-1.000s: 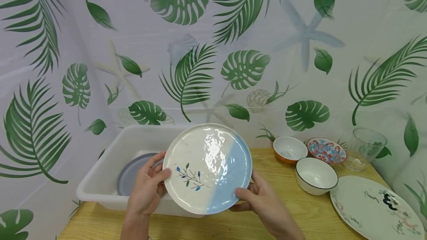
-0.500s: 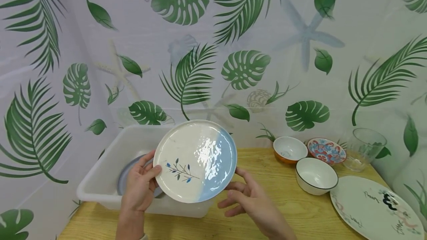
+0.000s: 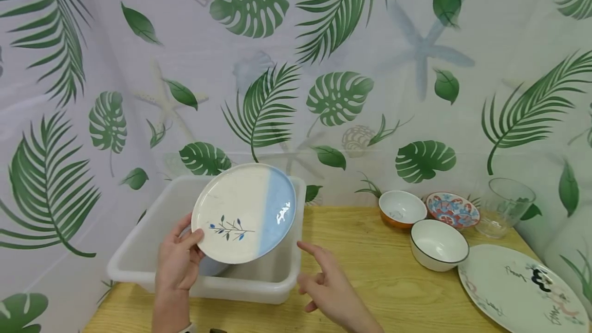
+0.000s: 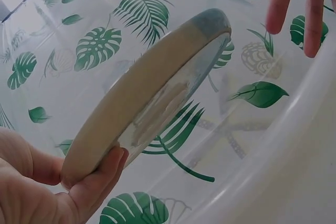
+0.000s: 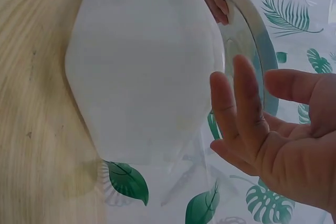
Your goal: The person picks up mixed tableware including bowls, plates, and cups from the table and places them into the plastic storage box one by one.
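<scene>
My left hand (image 3: pixel 177 260) grips the left rim of a round plate (image 3: pixel 236 204), cream with a light blue side and a small blue-leaf branch on it. The thumb lies on the plate's face and the fingers go behind it. Tilted, the plate hangs over a white plastic tub (image 3: pixel 296 251). Part of a grey-blue plate (image 3: pixel 214 267) shows inside the tub, mostly hidden. My right hand (image 3: pixel 330 287) is apart from the plate, just right of the tub, holding nothing. Its fingers are spread and loosely bent in the right wrist view (image 5: pixel 273 124).
On the wooden table (image 3: pixel 356 266) at right stand an orange-sided bowl (image 3: pixel 402 207), a red-and-blue patterned bowl (image 3: pixel 452 209), a white bowl with a dark rim (image 3: pixel 439 245), a clear glass (image 3: pixel 506 207) and a large oval plate (image 3: pixel 522 284). A leaf-print sheet (image 3: pixel 351 40) hangs behind.
My right hand has let go of the plate's right side and moved slightly left and down. Held by my left hand alone, the plate has moved left over the tub and turned.
</scene>
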